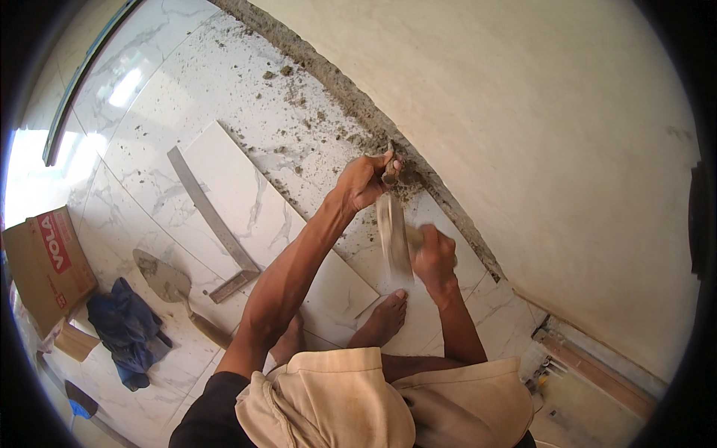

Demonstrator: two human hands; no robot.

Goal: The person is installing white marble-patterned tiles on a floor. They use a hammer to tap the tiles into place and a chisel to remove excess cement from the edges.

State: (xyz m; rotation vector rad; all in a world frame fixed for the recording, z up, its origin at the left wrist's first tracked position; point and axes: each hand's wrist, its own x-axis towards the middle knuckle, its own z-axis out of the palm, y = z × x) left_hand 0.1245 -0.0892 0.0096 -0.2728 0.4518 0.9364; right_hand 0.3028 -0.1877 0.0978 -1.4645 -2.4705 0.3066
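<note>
My left hand (364, 179) is closed around a short chisel (389, 178), held against the rough mortar strip (351, 97) along the foot of the wall. The chisel's blunt end faces me; its far tip lies among the grey crumbs. Just below it, my right hand (435, 257) grips a hammer (393, 239) by the handle. Motion smears the hammer's head, which is close to the chisel's end; whether they touch I cannot tell. Mortar debris (295, 97) is scattered over the marbled white floor tiles beside both hands.
Left of my arm, a metal square (205, 205) lies against a loose cut tile (243, 175). A trowel (166, 276), a dark blue cloth (128, 328) and a cardboard box (52, 261) sit farther left. My bare feet (381, 317) are near the tile's end.
</note>
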